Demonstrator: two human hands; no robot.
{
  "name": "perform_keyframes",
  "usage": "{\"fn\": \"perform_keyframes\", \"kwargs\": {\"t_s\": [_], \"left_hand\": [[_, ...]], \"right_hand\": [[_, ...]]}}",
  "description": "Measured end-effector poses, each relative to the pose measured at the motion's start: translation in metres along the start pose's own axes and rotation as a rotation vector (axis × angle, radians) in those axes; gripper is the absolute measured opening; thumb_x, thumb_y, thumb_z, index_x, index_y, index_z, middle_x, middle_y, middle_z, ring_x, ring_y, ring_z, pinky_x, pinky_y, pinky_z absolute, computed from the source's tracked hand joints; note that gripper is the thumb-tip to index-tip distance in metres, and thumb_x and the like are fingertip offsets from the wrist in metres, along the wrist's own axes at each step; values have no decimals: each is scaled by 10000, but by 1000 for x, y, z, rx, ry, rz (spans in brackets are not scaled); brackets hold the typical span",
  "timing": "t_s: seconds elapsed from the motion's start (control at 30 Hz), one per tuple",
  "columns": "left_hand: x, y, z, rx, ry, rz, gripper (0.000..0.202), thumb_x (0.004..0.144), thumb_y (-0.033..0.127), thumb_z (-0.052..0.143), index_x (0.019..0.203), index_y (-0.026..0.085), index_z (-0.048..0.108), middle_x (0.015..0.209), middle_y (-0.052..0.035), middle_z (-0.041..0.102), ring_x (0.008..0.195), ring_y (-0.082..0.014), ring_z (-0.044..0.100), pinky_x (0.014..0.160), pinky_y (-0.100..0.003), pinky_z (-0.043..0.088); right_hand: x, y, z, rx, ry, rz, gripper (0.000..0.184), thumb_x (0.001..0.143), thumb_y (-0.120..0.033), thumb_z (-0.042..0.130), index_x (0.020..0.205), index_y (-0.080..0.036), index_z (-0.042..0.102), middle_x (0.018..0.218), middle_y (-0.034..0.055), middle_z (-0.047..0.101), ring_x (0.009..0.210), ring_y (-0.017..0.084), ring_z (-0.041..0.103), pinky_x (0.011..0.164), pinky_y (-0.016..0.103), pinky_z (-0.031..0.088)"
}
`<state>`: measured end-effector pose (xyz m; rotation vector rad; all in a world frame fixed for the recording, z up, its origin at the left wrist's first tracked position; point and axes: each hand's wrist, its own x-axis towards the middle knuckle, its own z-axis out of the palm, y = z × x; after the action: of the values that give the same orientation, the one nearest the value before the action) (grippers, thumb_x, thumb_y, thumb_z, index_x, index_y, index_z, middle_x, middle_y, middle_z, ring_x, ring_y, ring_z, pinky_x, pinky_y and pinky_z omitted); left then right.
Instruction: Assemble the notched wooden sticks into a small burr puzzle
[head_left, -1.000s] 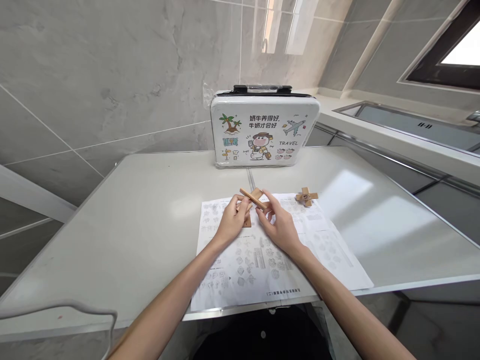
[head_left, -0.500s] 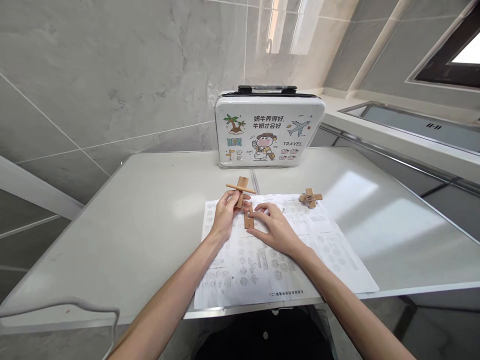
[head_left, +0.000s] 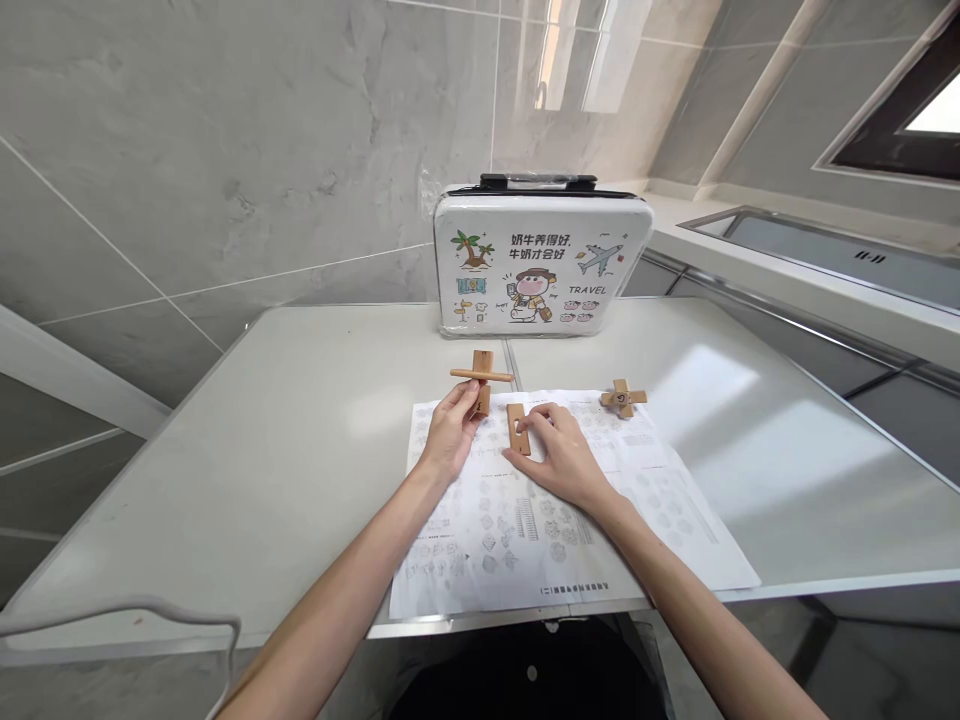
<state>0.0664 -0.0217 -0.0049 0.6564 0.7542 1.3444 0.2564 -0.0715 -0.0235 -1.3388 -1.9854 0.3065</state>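
Observation:
My left hand is closed around the lower part of some joined wooden puzzle pieces, where a flat piece crosses an upright one. In my right hand, thumb and fingers grip the right edge of a flat wooden puzzle piece with a cut-out in its middle. A gap separates this piece from the joined ones. Beneath both hands lies a printed instruction sheet with rows of small diagrams.
An assembled wooden cross-shaped puzzle rests near the sheet's far right corner. A white cartoon-printed case stands at the back of the light folding table. A grey cable crosses the table's front left.
My right hand has drawn the flat piece to the right, away from the joined pieces. My left hand keeps hold of those, and its fingertips no longer reach toward the flat piece.

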Motion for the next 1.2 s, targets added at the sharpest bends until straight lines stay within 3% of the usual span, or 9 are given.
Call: {"fn": "perform_keyframes", "kwargs": {"t_s": [0.17, 0.37, 0.77, 0.87, 0.97, 1.07, 1.2], "left_hand": [[0, -1, 0, -13, -4, -12, 256, 769, 330, 906, 933, 167, 796, 962, -39, 738, 788, -119, 623, 778, -264, 478], [-1, 0, 2, -29, -25, -18, 220, 795, 308, 884, 894, 140, 781, 892, -30, 704, 768, -113, 613, 801, -266, 489], [0, 0, 2, -41, -65, -29, 236, 815, 334, 866, 846, 137, 739, 795, -7, 647, 712, -98, 571, 709, -243, 478], [-1, 1, 2, -37, -67, -41, 244, 814, 337, 869, 851, 133, 741, 800, -9, 650, 708, -94, 578, 697, -231, 490], [-2, 3, 4, -31, -70, -60, 261, 821, 347, 868, 901, 127, 753, 823, -19, 669, 704, -98, 602, 686, -228, 513], [-3, 5, 5, -1, -62, -104, 295, 841, 371, 855, 963, 120, 758, 853, -34, 697, 674, -93, 629, 670, -224, 539], [-4, 6, 5, 74, -58, -153, 324, 863, 416, 835, 963, 123, 738, 891, -49, 728, 600, -78, 635, 584, -208, 529]], "right_hand": [[1, 6, 5, -18, 47, 36, 322, 879, -276, 647, 1191, -221, 586, 1098, 109, 639, 1015, 317, 602, 907, 483, 501], [0, 14, 7, -53, 116, 100, 157, 954, -374, 628, 1002, -228, 599, 1002, 108, 642, 945, 312, 584, 870, 482, 489], [3, 7, -1, 138, 105, 193, 217, 1017, -425, 562, 1037, -223, 639, 962, 92, 722, 878, 287, 634, 792, 447, 503], [5, 4, -5, 283, 210, 271, 278, 1013, -478, 588, 1004, -217, 683, 964, 89, 738, 862, 266, 658, 779, 426, 520], [8, 8, -10, 569, 325, 440, 332, 938, -543, 708, 1007, -218, 704, 879, 59, 719, 784, 227, 646, 730, 382, 535], [11, 14, -14, 941, 335, 559, 369, 842, -523, 833, 1015, -220, 713, 783, 4, 667, 671, 159, 586, 672, 323, 529], [15, 16, -18, 1226, 300, 558, 367, 757, -452, 919, 983, -233, 731, 861, -6, 662, 673, 118, 578, 643, 279, 533]]}}
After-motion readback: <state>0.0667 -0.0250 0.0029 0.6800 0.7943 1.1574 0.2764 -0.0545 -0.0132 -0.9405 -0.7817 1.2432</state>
